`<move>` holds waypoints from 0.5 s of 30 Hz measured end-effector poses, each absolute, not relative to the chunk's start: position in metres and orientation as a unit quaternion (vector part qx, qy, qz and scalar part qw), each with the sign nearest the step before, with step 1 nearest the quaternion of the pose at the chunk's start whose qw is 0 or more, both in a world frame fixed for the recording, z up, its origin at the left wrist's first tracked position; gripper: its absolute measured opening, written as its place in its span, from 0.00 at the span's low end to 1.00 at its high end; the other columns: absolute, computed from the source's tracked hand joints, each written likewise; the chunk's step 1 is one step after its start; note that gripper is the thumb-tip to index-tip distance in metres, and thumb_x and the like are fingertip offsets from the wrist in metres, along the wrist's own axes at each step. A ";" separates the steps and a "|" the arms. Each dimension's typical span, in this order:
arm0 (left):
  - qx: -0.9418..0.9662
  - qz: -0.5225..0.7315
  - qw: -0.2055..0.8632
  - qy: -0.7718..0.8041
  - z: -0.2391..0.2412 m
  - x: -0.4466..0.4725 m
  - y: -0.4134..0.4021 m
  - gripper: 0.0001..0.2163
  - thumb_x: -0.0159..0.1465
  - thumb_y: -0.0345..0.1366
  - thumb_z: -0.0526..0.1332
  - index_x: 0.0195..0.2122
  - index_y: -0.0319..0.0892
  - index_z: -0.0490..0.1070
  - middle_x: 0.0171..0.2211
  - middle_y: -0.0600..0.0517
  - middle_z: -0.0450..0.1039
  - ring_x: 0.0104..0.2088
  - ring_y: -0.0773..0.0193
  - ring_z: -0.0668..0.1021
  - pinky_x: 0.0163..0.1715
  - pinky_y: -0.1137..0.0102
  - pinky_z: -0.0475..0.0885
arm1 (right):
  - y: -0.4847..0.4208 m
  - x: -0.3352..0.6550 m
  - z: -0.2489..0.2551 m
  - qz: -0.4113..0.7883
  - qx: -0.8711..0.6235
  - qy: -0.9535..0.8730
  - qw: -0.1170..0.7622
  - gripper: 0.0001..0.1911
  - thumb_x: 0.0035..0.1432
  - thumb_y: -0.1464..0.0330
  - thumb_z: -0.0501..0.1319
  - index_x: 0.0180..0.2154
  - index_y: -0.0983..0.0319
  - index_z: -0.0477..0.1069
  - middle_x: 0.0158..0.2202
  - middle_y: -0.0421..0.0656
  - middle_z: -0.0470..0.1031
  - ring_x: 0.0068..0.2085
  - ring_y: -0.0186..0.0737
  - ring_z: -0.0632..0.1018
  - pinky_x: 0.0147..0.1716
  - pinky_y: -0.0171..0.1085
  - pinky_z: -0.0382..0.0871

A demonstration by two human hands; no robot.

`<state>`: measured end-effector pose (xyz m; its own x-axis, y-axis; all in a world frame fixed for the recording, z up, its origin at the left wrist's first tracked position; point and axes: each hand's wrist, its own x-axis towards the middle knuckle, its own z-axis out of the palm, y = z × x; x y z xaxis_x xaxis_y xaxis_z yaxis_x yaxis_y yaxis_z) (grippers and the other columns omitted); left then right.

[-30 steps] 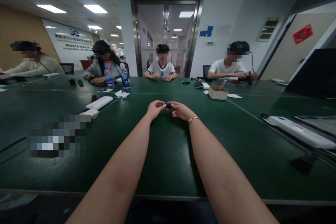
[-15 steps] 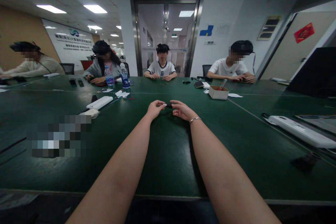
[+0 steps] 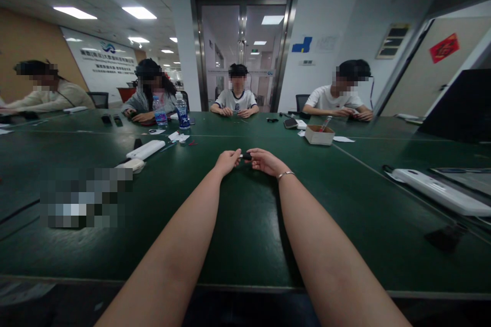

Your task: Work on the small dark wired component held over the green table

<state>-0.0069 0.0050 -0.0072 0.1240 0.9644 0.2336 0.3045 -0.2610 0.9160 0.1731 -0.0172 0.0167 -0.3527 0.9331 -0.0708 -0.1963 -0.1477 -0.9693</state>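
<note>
Both my arms stretch forward over a dark green table (image 3: 245,225). My left hand (image 3: 227,161) and my right hand (image 3: 265,161) meet at the middle of the table, fingers curled and pinched on a small black object (image 3: 246,156) between them. A thin bracelet sits on my right wrist. The object is too small to name; a pale tip shows at its left end.
A white power strip (image 3: 146,149) and a small white device (image 3: 131,165) lie to the left, another white strip (image 3: 439,191) to the right. A cardboard box (image 3: 318,135), two bottles (image 3: 181,112) and several seated people are at the far side.
My hands have stayed together on the small black object, with only slight shifts of the fingers. The person at the far right has moved their arms a little.
</note>
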 end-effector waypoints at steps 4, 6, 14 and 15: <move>0.678 0.413 0.319 0.517 -0.007 -0.007 0.002 0.28 0.62 0.58 0.49 0.15 0.42 0.67 0.13 0.52 0.65 0.16 0.67 0.67 0.23 0.70 0.61 | -0.020 0.172 0.019 0.657 -0.374 -0.494 0.429 0.08 0.59 0.77 0.55 0.39 0.63 0.69 0.25 0.43 0.76 0.20 0.29 0.72 0.22 0.27 0.70; 0.682 0.415 0.326 0.506 -0.008 -0.005 0.001 0.28 0.62 0.59 0.47 0.19 0.41 0.70 0.14 0.52 0.67 0.17 0.66 0.69 0.24 0.70 0.62 | -0.020 0.171 0.019 0.656 -0.377 -0.488 0.435 0.07 0.58 0.77 0.56 0.38 0.63 0.69 0.25 0.42 0.76 0.20 0.29 0.71 0.22 0.27 0.69; 0.613 0.509 0.402 0.452 -0.003 -0.003 0.002 0.09 0.59 0.35 0.59 0.40 0.42 0.70 0.24 0.56 0.69 0.19 0.71 0.69 0.24 0.73 0.66 | -0.017 0.171 0.017 0.648 -0.389 -0.478 0.448 0.06 0.59 0.75 0.57 0.38 0.63 0.69 0.24 0.43 0.76 0.23 0.32 0.74 0.24 0.29 0.70; 0.611 0.509 0.407 0.450 -0.002 -0.003 0.002 0.09 0.58 0.32 0.60 0.40 0.41 0.70 0.23 0.56 0.68 0.19 0.71 0.69 0.24 0.73 0.66 | -0.017 0.171 0.017 0.649 -0.388 -0.478 0.447 0.05 0.58 0.75 0.57 0.38 0.63 0.69 0.25 0.43 0.76 0.23 0.31 0.74 0.24 0.29 0.71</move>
